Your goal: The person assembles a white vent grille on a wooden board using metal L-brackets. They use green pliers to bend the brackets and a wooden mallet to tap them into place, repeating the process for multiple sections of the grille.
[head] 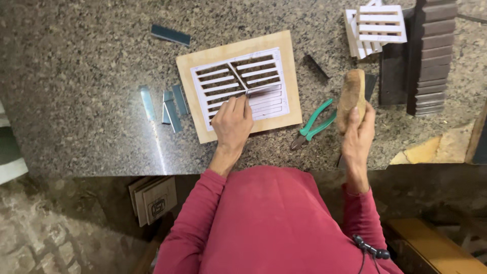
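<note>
**Slatted frame on board, block raised in right hand**

On the speckled stone counter (76,61), a tan wooden board (284,61) lies flat near centre, carrying a white slatted frame (241,86) with a diagonal divider. Left hand (232,122) rests on the near edge of the frame, fingers curled and pressed down on the slats at the near middle; not closed round anything. Right hand (359,133) is to the right of the board, closed round the lower end of a brown wooden block (351,94), held upright above the counter. Green-handled pliers (312,124) lie between board and right hand. Several grey-blue strips (170,106) lie left of the board, one more (170,34) at far left. Stacked white slatted frames (378,25) and a dark stack of pieces (431,56) sit far right.
</note>
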